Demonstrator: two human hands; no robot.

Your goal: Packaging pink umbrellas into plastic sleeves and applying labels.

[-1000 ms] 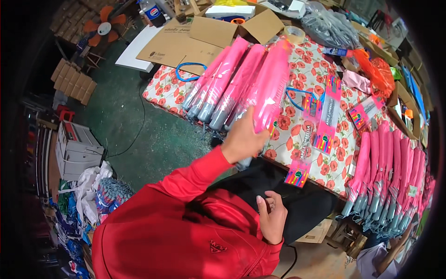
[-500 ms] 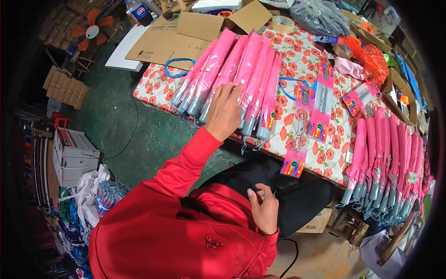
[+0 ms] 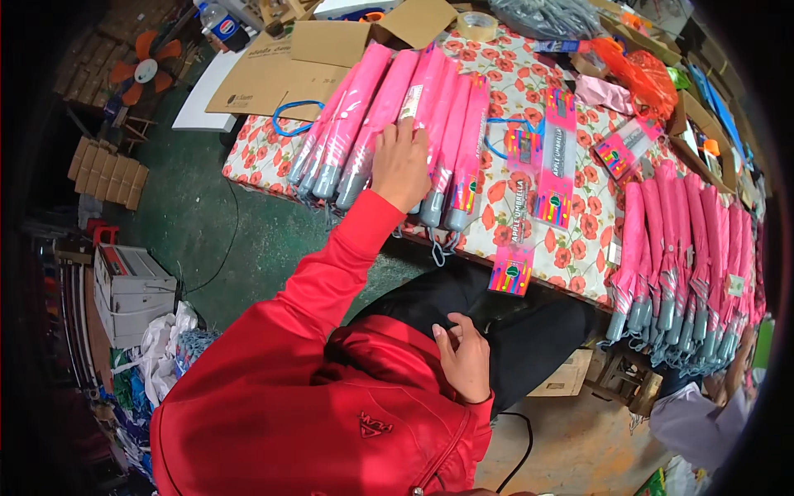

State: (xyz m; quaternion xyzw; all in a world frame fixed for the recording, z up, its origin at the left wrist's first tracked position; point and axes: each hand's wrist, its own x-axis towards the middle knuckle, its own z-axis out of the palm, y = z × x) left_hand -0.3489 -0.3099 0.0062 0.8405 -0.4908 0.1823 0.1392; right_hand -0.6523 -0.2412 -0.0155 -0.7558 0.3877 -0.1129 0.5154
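A row of pink umbrellas (image 3: 347, 120) with grey handles, in clear sleeves, lies across the flowered tabletop. My left hand (image 3: 403, 165) is on a middle umbrella (image 3: 413, 95), its fingers bent over the wrapped pink body; a pale tag shows just beyond the fingertips. The underside of this grip is hidden. Above my lap, my right hand (image 3: 467, 361) is loosely curved, thumb apart from the fingers and nothing in it. Right of the row lie flat printed clear sleeves (image 3: 557, 161), one (image 3: 513, 248) overhanging the table's near edge.
More pink umbrellas (image 3: 674, 248) are bunched at the table's right end. Behind the row stand an opened cardboard box (image 3: 273, 78), a tape roll (image 3: 477, 26) and a cola bottle (image 3: 222, 25). An orange bag (image 3: 649, 83) lies at back right. A fan (image 3: 145, 71) stands at far left.
My left hand has moved slightly farther up the row, and a pale tag on the umbrella beyond it now shows. My right hand stays over my lap. The whole view has shifted a little.
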